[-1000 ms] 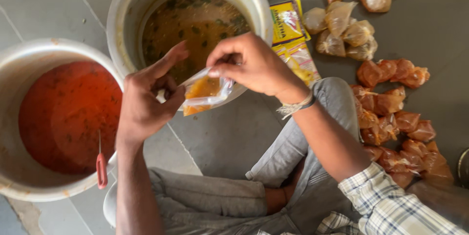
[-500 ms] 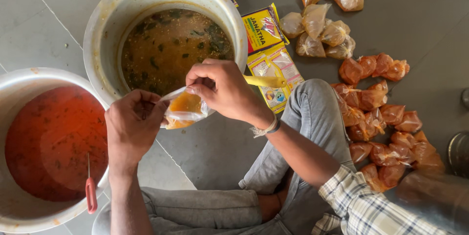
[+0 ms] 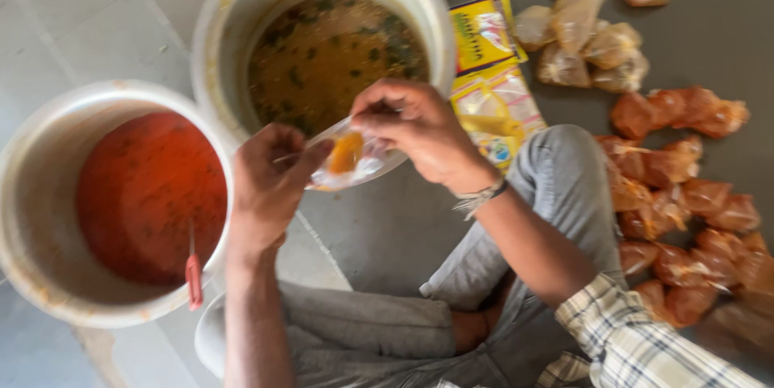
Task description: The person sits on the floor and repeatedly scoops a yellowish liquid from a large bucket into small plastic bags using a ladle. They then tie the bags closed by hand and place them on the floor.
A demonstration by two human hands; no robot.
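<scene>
**Two hands on a small bag of curry, between two big pots**

The floor (image 3: 72, 9) is pale grey stone on one side, laid in big slabs with thin joints, and turns to a darker grey sheet (image 3: 726, 49) on the other. A person sits cross-legged on it in grey trousers and a checked sleeve. Two large pale metal pots stand in front of them, close together. One pot (image 3: 242, 1) holds a yellow-brown curry flecked with green. The other pot (image 3: 32, 194) holds a red sauce, and a thin spoon with a red handle (image 3: 193, 275) leans on its near rim. Beside the curry pot lie two yellow packets (image 3: 484, 33), one partly under the other. Further out on the dark sheet sits a cluster of tied bags of pale filling (image 3: 580, 41), and near it, running down past the person's knee, a long heap of tied bags of red filling (image 3: 677, 194).

From the head view, the left hand (image 3: 266, 186) is raised over the gap between the pots, fingers curled around the end of a small clear plastic bag (image 3: 351, 162) with orange-yellow filling. The right hand (image 3: 415, 134), a thread band at its wrist, comes over the top, fingertips pinched together on the bag's other end. The bag hangs between both hands, just in front of the curry pot's near rim. The picture is somewhat blurred.
</scene>
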